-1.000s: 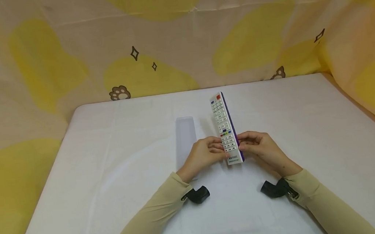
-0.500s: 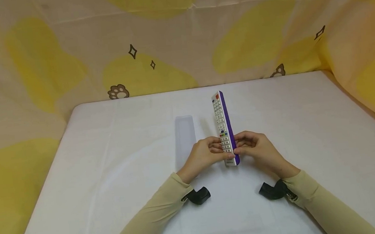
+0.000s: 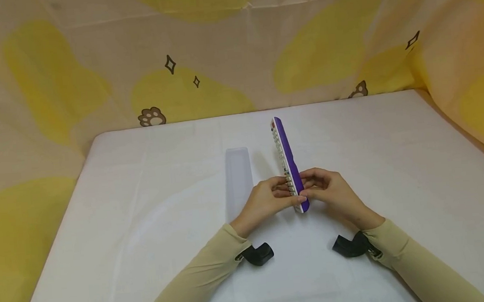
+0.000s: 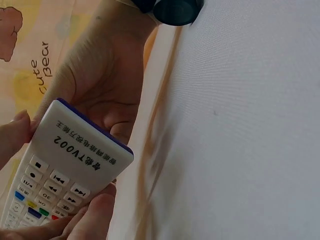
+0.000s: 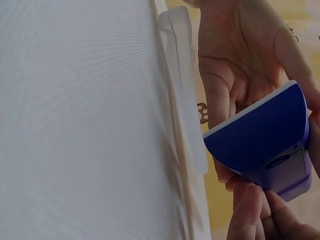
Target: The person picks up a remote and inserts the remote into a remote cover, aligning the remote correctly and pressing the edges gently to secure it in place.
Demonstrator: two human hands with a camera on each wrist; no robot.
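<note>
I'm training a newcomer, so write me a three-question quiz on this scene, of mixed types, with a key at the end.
1. True or false: the left hand and the right hand both hold the remote.
2. Which colour is the remote's back? A) green B) purple C) yellow
3. Fill in: in the head view, the translucent case on the white table lies to the ____ of the remote.

Key: 1. True. 2. B. 3. Left.
</note>
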